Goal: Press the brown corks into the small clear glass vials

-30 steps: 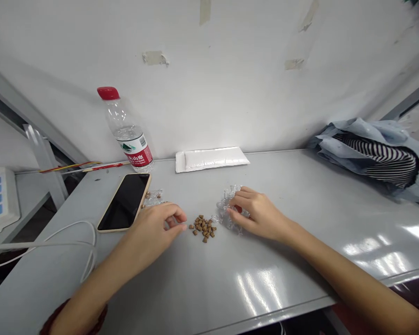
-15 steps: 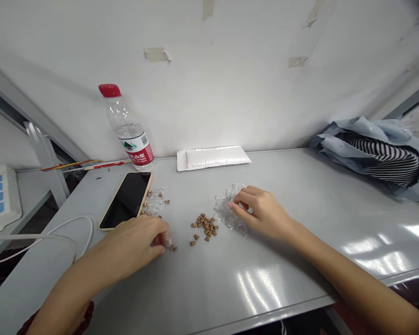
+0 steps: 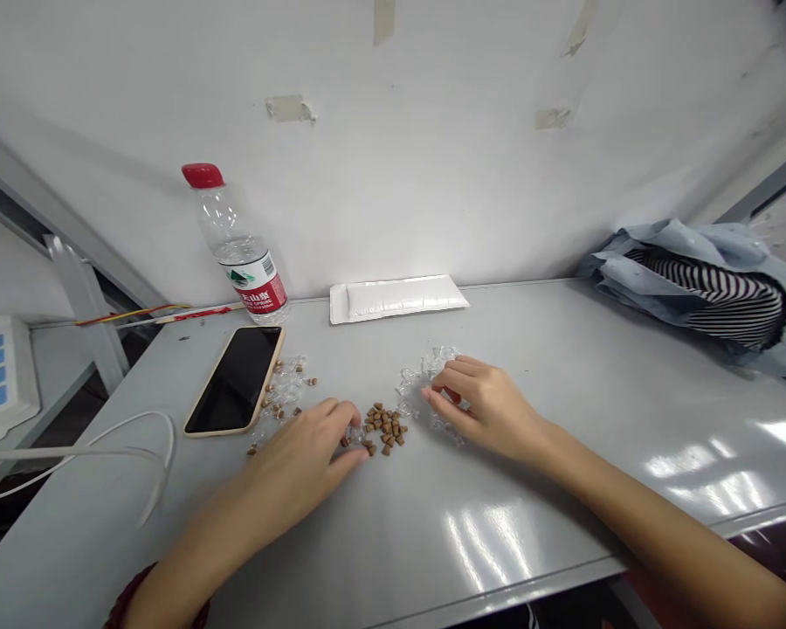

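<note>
Left hand (image 3: 301,454): palm down, low over the worktop (image 3: 596,367), just left of the pile of small brown corks (image 3: 388,426). Thumb and forefinger stand apart at the tips; a clear miniature bottle (image 3: 355,433) shows in the gap, a brown cork beside it. Whether the fingers grip it cannot be told. The thumb tip reaches the near-left edge of the pile.

Right hand (image 3: 481,402): at the right of the cork pile, fingers curled, thumb extended beneath them, over a loose cluster of clear miniature bottles (image 3: 438,360). Cannot tell whether anything is pinched; the curled fingers hide the grip.

Cork pile: on the worktop between the two hands, corks heaped and touching. Second group, corked miniature bottles (image 3: 288,382), scattered along the right side of a smartphone (image 3: 236,382), which lies flat with a dark screen and pale case; part of this group is close behind the left hand.

Surroundings: red-capped water bottle (image 3: 254,281) upright behind the phone, near the wall; white padded envelope (image 3: 399,299) flat at the back; blue-grey fabric bundle (image 3: 672,243) with striped cloth at far right; white cable (image 3: 161,415) left of the phone.
</note>
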Demonstrator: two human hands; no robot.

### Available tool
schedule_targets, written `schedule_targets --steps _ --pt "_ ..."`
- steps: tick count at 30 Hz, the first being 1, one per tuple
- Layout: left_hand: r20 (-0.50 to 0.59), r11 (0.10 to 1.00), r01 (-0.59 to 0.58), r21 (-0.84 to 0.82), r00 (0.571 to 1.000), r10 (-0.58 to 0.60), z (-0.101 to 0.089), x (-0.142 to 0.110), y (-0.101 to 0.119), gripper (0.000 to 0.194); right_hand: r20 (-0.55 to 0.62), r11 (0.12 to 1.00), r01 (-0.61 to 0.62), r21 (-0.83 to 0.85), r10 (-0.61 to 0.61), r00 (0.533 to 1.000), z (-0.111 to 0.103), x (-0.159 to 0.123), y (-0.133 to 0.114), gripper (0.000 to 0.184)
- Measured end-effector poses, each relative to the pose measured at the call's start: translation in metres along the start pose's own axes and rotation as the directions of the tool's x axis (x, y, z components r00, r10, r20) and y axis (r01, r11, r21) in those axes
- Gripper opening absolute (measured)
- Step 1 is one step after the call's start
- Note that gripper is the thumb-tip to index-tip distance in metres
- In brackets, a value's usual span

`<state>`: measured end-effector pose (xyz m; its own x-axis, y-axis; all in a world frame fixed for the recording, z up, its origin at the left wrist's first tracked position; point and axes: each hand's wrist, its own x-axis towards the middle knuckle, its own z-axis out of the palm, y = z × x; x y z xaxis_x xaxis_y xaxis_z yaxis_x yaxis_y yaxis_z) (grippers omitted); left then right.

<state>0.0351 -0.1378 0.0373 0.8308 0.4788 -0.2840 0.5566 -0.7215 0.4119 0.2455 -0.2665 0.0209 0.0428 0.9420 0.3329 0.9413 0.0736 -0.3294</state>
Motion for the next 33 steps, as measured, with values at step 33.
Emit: schedule_targets --steps 33 --pt "-0.013 0.635 0.065 -0.77 0.993 -0.118 0.009 0.005 0.026 0.021 -0.139 0.939 0.326 0.106 -0.311 0.94 0.012 -0.012 -0.023 0.022"
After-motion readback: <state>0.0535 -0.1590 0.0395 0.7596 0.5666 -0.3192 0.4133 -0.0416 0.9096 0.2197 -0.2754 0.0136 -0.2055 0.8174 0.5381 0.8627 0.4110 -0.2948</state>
